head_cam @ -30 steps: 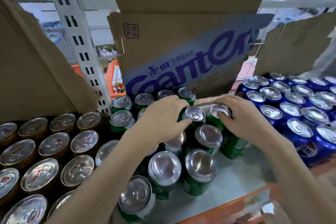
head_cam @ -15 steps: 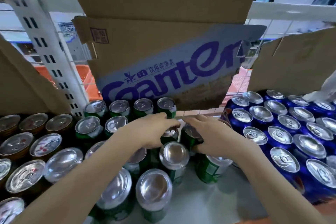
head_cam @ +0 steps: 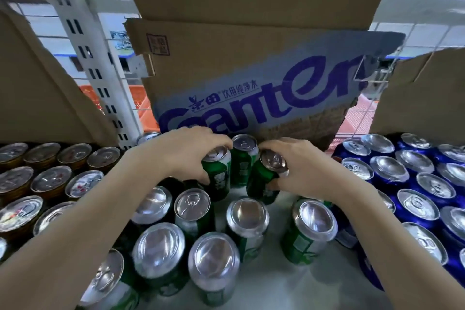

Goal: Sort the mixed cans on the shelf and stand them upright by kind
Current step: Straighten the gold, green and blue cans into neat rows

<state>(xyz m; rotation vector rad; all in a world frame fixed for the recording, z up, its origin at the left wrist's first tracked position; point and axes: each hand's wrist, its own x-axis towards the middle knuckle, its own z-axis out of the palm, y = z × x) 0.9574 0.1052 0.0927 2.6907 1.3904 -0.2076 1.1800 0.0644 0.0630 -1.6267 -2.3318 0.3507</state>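
From the head camera, the left hand [head_cam: 191, 153] was closed around an upright green can [head_cam: 218, 173] near the back edge of the shelf [head_cam: 284, 282]. The right hand [head_cam: 299, 166] gripped a tilted green can [head_cam: 264, 178] just beside it. Gold cans [head_cam: 47, 178] filled the shelf's left end, blue cans [head_cam: 412, 184] its right.

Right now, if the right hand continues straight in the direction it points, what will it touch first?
Probably the upright green can between the hands: the right hand, holding a tilted green can, points left and slightly back toward it. Depth is unclear.
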